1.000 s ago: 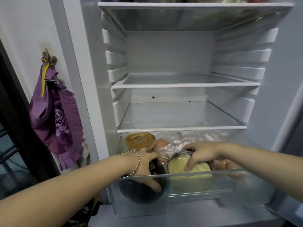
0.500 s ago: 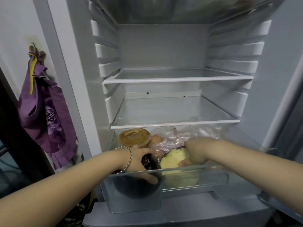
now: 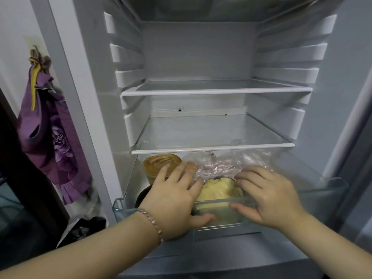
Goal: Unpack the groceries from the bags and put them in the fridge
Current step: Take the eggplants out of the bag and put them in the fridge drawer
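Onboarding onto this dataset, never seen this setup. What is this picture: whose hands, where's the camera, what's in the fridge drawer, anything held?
There is no machine here. These are a person's two bare hands, filmed by one wide-angle camera worn on their head. It looks forward and down into an open fridge.

Two glass shelves sit above a clear drawer that is pulled out. In the drawer are:
- a brown-topped jar
- a crumpled clear plastic bag
- a pale yellow round item
- a dark round thing, mostly hidden under the left hand

The left hand lies with straight fingers over the drawer, its thumb on the drawer's front. The right hand curls its fingers onto the pale item, but the picture does not show whether it actually grips it. A purple cloth hangs on the wall at left.
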`<state>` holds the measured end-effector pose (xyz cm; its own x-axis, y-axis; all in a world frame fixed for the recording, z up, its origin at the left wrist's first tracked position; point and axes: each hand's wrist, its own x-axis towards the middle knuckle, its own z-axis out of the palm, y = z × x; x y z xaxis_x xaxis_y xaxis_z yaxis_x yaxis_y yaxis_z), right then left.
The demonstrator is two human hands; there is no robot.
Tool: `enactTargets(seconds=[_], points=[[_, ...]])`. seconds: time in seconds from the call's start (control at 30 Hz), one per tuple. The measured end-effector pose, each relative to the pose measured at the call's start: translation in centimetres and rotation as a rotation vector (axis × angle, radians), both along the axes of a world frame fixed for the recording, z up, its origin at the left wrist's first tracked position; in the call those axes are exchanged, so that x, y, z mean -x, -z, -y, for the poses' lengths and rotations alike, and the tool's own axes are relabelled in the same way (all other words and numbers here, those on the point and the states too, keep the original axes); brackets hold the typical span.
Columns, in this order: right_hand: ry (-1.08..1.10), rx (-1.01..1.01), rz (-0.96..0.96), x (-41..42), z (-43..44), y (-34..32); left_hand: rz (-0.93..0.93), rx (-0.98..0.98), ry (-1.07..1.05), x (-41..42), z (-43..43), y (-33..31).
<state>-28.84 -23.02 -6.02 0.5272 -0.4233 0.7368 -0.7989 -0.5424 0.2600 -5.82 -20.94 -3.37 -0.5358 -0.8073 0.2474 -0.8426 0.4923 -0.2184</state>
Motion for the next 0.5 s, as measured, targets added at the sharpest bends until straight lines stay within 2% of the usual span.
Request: enactTargets(seconds=[0.03, 0.17, 0.27, 0.5], points=[[-0.017, 0.029, -0.022, 0.1, 0.6, 0.1, -0.017, 0.074, 0.036, -0.1, 0.7, 0.4], [0.038, 0.071, -0.037, -0.5, 3.9, -0.1, 0.004, 0.17, 0.059, -0.5, 3.6, 0.6], [0.117, 0.101, -0.058, -1.3, 6.6, 0.0, 0.027, 0.165, -0.042, -0.8, 6.1, 0.3], [0.32, 0.078, -0.036, -2.5, 12.0, 0.8, -0.065, 0.073, -0.31, -0.1, 10.5, 0.9]])
